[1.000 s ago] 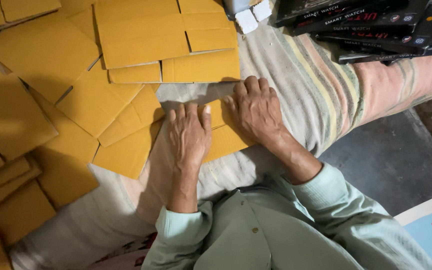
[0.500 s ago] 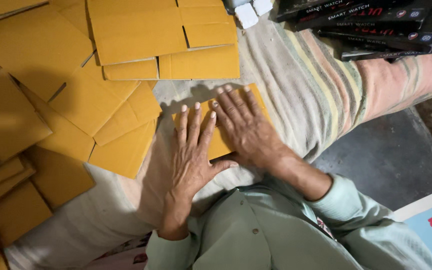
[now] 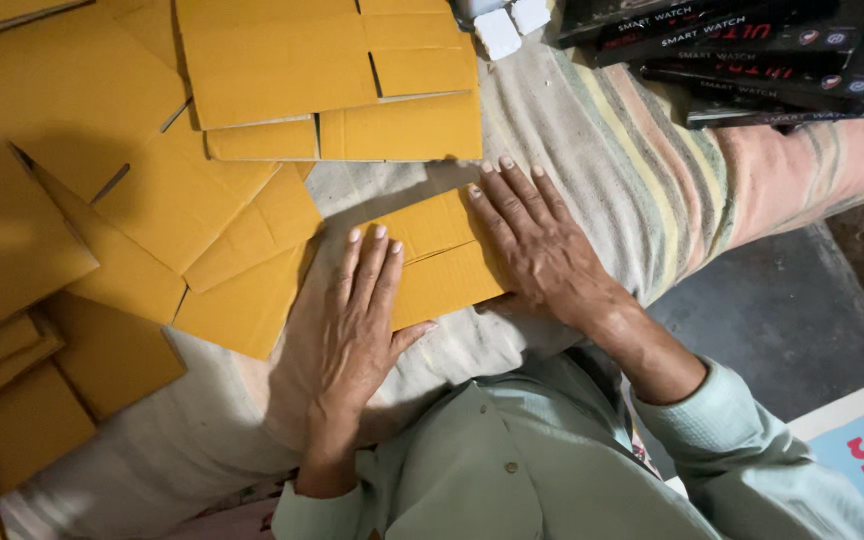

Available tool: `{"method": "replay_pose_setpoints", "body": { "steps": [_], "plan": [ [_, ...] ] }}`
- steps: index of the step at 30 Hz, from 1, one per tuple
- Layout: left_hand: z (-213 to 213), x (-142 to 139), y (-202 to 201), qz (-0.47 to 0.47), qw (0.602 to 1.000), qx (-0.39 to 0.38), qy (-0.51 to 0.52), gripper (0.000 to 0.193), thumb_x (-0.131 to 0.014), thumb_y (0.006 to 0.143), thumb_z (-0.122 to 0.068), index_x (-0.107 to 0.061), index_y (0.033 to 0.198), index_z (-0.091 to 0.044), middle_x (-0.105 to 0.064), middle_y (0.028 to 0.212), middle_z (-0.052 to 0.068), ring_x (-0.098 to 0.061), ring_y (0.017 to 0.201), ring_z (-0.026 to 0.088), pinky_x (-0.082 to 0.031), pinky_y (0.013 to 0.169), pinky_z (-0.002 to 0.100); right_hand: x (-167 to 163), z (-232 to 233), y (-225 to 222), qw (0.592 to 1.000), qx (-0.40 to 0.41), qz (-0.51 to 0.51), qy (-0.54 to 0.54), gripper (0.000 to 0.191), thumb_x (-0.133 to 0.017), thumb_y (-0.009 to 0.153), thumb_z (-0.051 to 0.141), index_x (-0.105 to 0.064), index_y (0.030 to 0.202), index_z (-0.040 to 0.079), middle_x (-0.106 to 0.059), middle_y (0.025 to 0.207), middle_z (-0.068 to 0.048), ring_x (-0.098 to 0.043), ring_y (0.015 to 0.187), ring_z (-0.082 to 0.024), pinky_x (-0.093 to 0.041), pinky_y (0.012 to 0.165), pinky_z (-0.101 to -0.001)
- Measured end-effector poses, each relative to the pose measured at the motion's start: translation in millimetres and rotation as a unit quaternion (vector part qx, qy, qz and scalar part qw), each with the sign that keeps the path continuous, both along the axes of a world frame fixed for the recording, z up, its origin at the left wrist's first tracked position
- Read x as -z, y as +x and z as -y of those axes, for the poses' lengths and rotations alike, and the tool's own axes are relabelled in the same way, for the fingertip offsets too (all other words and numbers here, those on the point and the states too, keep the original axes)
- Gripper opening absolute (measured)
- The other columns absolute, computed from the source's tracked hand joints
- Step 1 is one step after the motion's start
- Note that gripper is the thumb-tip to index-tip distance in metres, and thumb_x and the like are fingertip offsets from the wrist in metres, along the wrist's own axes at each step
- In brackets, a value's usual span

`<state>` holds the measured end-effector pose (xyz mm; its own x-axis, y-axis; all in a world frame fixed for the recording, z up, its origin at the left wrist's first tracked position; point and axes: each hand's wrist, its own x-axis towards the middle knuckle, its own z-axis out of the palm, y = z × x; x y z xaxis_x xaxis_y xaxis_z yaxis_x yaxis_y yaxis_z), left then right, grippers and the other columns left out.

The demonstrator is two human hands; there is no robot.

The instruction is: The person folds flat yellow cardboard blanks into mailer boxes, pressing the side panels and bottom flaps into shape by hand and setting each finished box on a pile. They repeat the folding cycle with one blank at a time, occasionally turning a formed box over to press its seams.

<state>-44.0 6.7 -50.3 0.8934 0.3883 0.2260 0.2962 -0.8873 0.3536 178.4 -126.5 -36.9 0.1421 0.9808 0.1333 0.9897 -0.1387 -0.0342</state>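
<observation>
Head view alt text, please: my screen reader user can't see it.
Both hands press flat on a folded yellow cardboard piece lying on a striped cloth: left hand at its near-left edge, right hand on its right side. More flattened yellow cardboard sheets surround it.

Two hands (image 3: 352, 320), many yellow cardboard sheets (image 3: 282, 70), two white blocks (image 3: 498, 33).

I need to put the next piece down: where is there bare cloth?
Bare cloth lies between the right hand and the dark boxes, and near the body below the left hand. The left side is crowded with flat yellow cardboard sheets.
</observation>
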Motion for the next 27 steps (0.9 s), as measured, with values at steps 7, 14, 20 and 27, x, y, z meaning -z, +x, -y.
{"method": "replay_pose_setpoints", "body": {
  "steps": [7,14,20,27],
  "plan": [
    [21.5,-9.8,26.9,-0.071,0.995,-0.048,0.046,0.11,-0.082,0.068,-0.052,-0.034,0.155,-0.004,-0.028,0.164,0.014,-0.017,0.153,0.036,-0.01,0.122,0.065,2.2,-12.0,-26.3,0.998,-0.045,0.001,0.038,0.1,-0.069,0.078,0.046,-0.032,0.153,-0.007,-0.029,0.161,-0.027,-0.024,0.152,-0.039,-0.014,0.126,-0.0521],
    [19.0,-5.1,22.2,-0.052,0.997,-0.033,0.041,0.107,-0.079,0.072,-0.053,-0.035,0.156,-0.003,-0.028,0.166,0.014,-0.018,0.156,0.033,-0.01,0.125,0.064,-3.6,-8.6,-22.0,0.99,-0.068,0.121,0.02,0.078,-0.062,0.094,0.034,-0.032,0.159,0.002,-0.028,0.169,-0.018,-0.024,0.159,-0.03,-0.015,0.131,-0.045],
    [10.9,-5.6,3.8,-0.059,0.996,-0.05,0.053,0.104,-0.077,0.076,-0.054,-0.035,0.156,-0.002,-0.027,0.167,0.015,-0.018,0.156,0.034,-0.011,0.125,0.064,-5.9,7.7,-4.8,0.988,-0.047,-0.136,0.048,0.099,-0.066,0.073,0.046,-0.035,0.152,-0.004,-0.03,0.159,-0.026,-0.021,0.15,-0.041,-0.013,0.121,-0.0547],
    [22.8,-9.1,24.4,-0.073,0.995,-0.061,0.03,0.11,-0.086,0.067,-0.042,-0.032,0.156,-0.004,-0.023,0.165,0.015,-0.015,0.153,0.039,-0.015,0.121,0.065,4.1,-12.8,-35.7,0.999,-0.02,0.027,0.025,0.073,-0.055,0.092,0.025,-0.035,0.156,-0.003,-0.03,0.164,-0.023,-0.025,0.154,-0.038,-0.014,0.125,-0.0557]
  ]
}}
